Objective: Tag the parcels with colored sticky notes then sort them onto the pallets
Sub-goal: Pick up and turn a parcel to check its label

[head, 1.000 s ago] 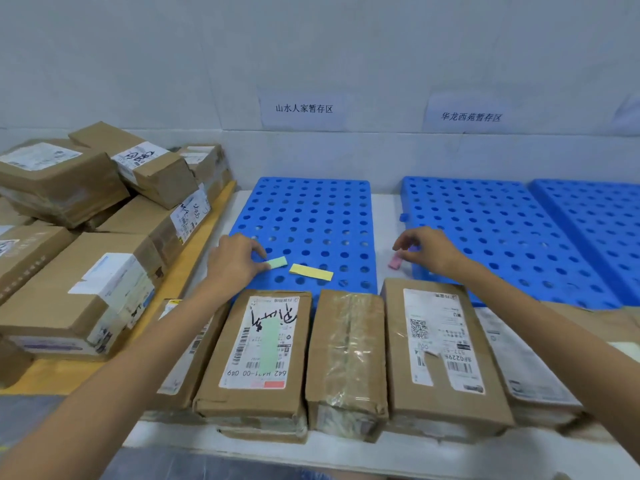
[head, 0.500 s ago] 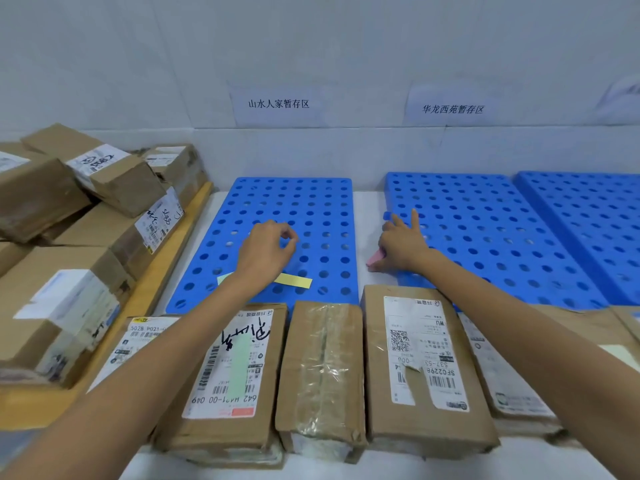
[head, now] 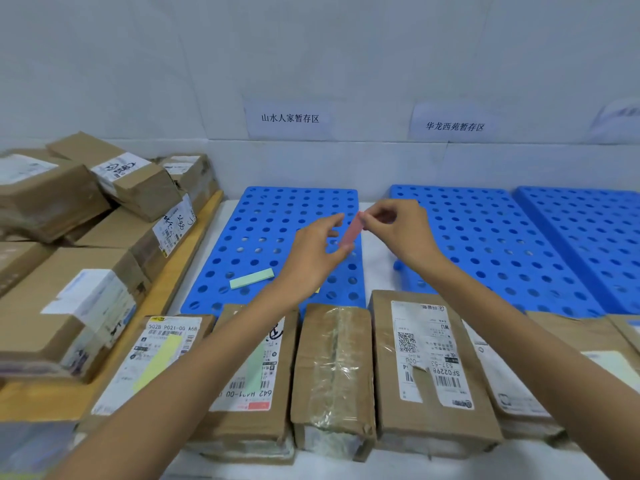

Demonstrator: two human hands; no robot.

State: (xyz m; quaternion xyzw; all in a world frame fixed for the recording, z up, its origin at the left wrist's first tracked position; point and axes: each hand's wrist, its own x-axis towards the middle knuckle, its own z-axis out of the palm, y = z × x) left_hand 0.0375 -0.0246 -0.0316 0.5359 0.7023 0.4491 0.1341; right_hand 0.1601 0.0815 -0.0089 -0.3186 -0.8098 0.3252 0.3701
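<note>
- right hand point(head: 398, 233) is pinching the top end of the pink sticky note point(head: 349, 230) between thumb and forefinger, above the right edge of the left blue pallet point(head: 242, 237)
- left hand point(head: 311, 258) is bracketing the same note; thumb is touching its lower end, forefinger is reaching toward its upper end; fingers curled round it
- pink sticky note is hanging tilted in the air between both hands, off the pallet surface
- green sticky pad point(head: 251, 278) is lying flat on the left blue pallet near its front edge; a yellow sliver point(head: 317, 290) is peeking out beside the left wrist, mostly hidden
- four parcels are lying in a row just in front of the left blue pallet: yellow-tagged parcel point(head: 166, 336) at its front left corner; green-tagged parcel point(head: 256, 420) under the left forearm; taped parcel point(head: 334, 368) with no tag showing; QR-label parcel point(head: 429, 362) off its front right corner, no tag showing
- parcel stack point(head: 114, 188) is sitting left of the left blue pallet
- second blue pallet point(head: 502, 244) is lying right of it, a narrow gap between them
</note>
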